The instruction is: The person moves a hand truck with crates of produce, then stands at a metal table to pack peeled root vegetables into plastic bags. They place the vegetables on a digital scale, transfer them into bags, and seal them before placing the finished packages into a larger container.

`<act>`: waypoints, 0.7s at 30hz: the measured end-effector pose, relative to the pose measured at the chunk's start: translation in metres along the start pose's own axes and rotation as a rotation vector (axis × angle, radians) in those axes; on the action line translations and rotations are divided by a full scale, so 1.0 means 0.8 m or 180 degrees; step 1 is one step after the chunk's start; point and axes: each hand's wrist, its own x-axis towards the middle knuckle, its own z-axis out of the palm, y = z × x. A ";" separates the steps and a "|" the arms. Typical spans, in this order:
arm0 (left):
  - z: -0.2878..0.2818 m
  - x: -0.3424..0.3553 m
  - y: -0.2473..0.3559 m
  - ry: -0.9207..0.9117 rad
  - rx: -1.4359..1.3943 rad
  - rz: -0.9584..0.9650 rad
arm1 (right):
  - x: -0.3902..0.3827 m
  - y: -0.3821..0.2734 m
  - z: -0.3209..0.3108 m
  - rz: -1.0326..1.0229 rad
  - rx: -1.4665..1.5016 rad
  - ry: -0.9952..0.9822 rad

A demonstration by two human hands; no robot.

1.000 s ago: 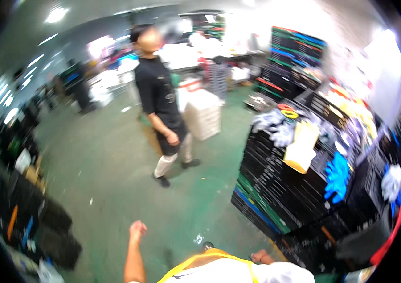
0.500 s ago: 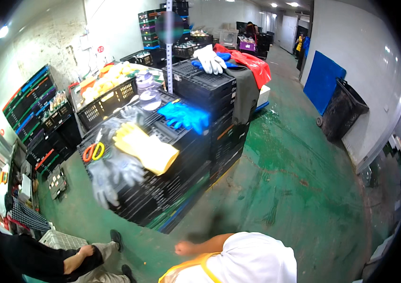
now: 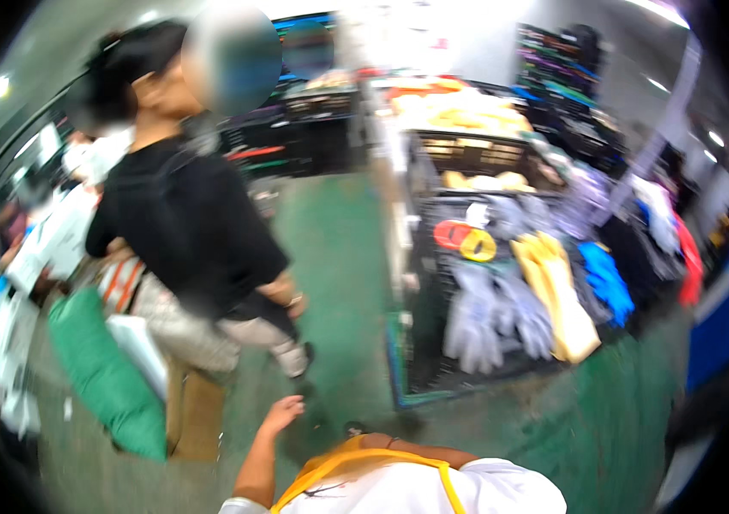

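My left hand hangs over the green floor, its fingers loosely stretched and nothing in them. My right hand is in front of my waist, partly behind the yellow apron; its fingers are hidden. Both hands are apart from the work surface. On that black crate stack lie grey gloves, yellow gloves and blue gloves. Scissors with one red and one yellow handle lie beside them. The picture is smeared by motion.
A person in a black shirt stands close at the left. Near them are a green sack and a cardboard box. Behind the gloves is a black crate with yellowish contents. More stacked crates stand at the back.
My view has swung left, so the glove-covered stack now appears at the right. The person in black appears larger and upright at the left. My left hand has come into view.
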 end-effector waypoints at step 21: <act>-0.267 0.214 0.000 0.1520 -0.1164 -0.1296 | 0.214 -0.009 -0.319 0.1838 0.0106 0.0877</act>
